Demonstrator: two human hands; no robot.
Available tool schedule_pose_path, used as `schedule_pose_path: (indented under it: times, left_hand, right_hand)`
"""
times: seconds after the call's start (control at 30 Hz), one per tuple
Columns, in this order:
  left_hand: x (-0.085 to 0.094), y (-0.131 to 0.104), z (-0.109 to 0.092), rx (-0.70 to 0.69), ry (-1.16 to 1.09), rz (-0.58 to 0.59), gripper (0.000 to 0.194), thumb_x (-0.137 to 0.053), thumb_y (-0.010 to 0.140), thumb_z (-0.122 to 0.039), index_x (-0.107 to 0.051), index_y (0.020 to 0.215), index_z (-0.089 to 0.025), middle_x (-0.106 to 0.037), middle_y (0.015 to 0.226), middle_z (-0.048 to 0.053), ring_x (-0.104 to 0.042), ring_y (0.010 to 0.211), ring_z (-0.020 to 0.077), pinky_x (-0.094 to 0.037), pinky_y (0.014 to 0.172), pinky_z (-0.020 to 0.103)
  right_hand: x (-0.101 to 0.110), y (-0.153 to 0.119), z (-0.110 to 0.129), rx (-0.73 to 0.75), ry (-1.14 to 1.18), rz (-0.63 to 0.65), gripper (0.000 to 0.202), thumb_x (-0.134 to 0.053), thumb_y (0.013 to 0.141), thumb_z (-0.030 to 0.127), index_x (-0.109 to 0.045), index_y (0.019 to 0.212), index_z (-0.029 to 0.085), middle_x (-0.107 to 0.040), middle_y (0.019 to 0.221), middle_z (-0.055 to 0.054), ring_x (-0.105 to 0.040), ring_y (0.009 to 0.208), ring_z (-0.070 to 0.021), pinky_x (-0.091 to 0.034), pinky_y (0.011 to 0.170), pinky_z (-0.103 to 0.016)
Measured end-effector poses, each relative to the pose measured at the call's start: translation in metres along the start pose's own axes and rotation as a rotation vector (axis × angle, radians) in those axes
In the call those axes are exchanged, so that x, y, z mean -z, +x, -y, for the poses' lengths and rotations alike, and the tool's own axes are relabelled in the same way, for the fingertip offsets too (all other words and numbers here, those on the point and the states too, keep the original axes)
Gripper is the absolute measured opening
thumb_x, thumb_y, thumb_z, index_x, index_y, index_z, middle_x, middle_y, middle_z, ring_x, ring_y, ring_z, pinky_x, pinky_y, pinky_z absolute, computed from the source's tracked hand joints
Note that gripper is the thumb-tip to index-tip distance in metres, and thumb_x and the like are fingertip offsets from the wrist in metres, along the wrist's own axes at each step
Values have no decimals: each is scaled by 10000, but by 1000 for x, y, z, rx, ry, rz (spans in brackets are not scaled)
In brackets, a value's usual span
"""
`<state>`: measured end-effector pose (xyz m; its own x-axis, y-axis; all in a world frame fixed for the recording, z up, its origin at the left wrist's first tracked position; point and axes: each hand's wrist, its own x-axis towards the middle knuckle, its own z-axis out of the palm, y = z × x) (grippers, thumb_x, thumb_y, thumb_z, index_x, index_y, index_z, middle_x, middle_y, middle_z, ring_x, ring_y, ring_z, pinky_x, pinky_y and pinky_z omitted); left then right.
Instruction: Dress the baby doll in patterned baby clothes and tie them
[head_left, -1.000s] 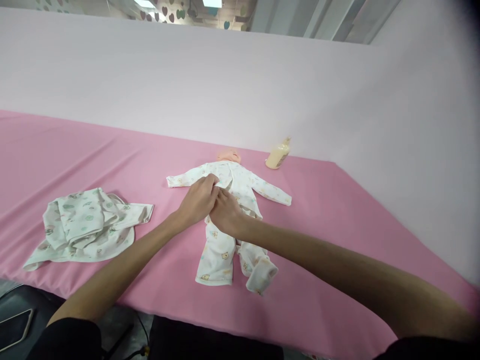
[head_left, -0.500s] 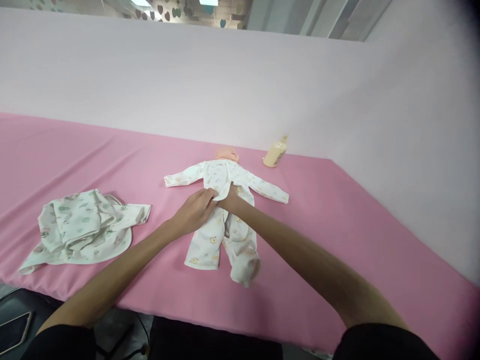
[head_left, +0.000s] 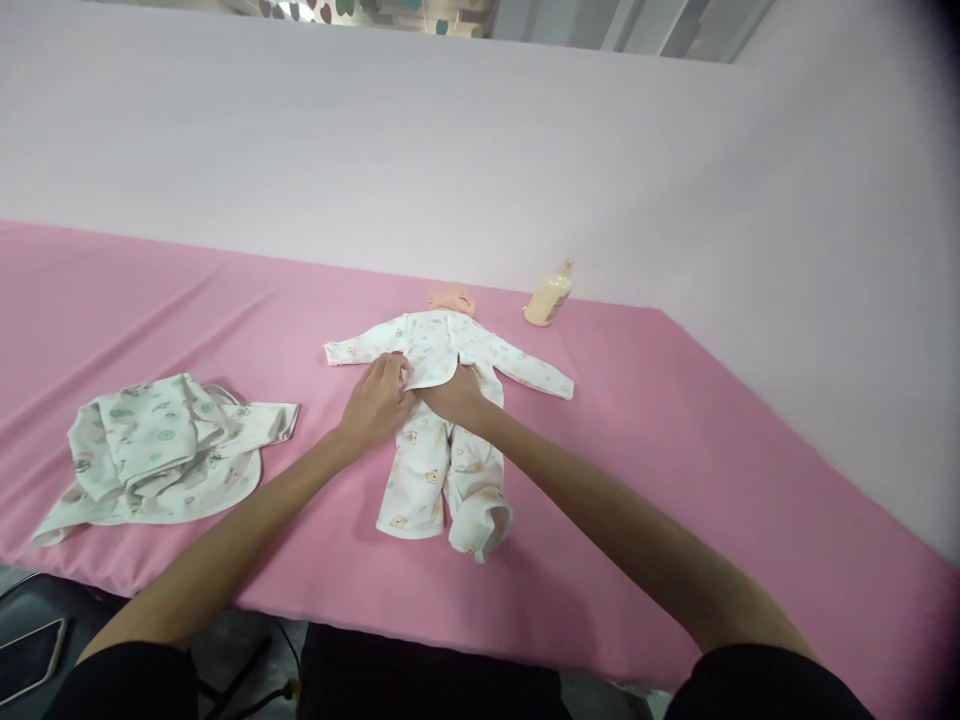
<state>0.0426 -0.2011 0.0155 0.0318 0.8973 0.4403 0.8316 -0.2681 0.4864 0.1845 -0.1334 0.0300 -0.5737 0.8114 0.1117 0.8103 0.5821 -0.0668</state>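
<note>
A doll lies on its back, dressed in a white printed baby outfit with its sleeves spread to both sides. My left hand is at the left side of the waist, its fingers closed around the edge of the outfit. From the right, my right hand reaches to the front flap, and its fingertips are hidden at the cloth. Below the hands the two trouser legs point toward me, the right one bunched at its end.
A crumpled white garment with green print lies at the left. A pale yellow pump bottle stands by the wall at the back of the pink-covered table. A phone rests at the lower left.
My left hand has moved left and slightly up along the waist. The right hand has shifted left beneath the flap. The trouser legs have shifted slightly, and the view has tilted down a little.
</note>
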Motion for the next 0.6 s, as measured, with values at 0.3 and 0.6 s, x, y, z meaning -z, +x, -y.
schedule_pose_path:
  times: [0.3, 0.6]
  left_hand:
    - [-10, 20, -10, -35, 347, -14, 326, -432, 947, -209, -507, 1263, -182, -586, 1149, 122, -558, 1055, 266, -442, 816, 348]
    - [-16, 46, -51, -309, 443, -82, 192, -414, 921, -79, -589, 922, -157, -633, 939, 95, -559, 909, 255, -418, 763, 366]
  right_hand:
    - [-7, -29, 0, -35, -95, -299, 355, -351, 970, 170, -651, 1143, 91, -675, 1154, -190, -554, 1143, -309, -382, 970, -416]
    - [-7, -17, -9, -81, -72, -214, 249, -472, 887, 139, -717, 930, 118, -723, 924, -160, -636, 975, -297, -412, 880, -378]
